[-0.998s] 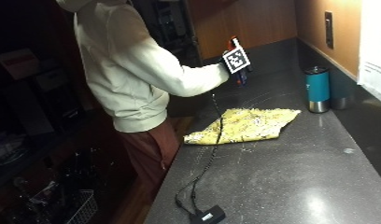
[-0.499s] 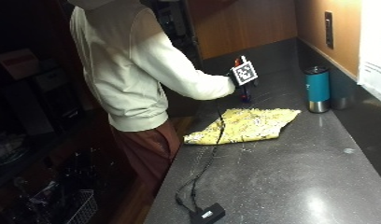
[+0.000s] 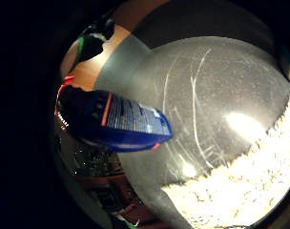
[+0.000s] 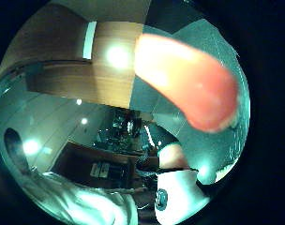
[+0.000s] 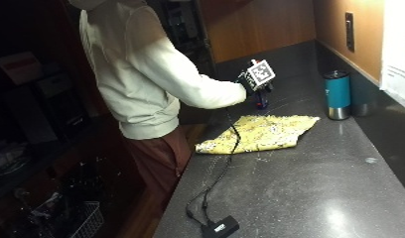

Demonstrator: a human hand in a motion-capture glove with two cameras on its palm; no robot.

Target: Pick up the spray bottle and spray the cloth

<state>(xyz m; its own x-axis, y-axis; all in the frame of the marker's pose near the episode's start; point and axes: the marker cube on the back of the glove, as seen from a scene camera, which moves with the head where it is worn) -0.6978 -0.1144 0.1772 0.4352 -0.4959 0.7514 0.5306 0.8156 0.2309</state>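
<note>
Outside view: right hand (image 5: 250, 81) at upper centre grips the blue spray bottle (image 5: 262, 98) above the counter (image 5: 308, 183), just beyond the yellow patterned cloth (image 5: 260, 134). Little-finger palm view: spray bottle close at left, label text unreadable, cloth lower right. Pickup looks done; next, aim the nozzle down at the cloth and squeeze.

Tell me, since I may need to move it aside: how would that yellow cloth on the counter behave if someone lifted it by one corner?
The cloth lies flat with folded, uneven edges, so it would likely hang limp and unfold. It looks thin, so probably light. On the smooth counter it may slide or bunch rather than stay put.
</note>
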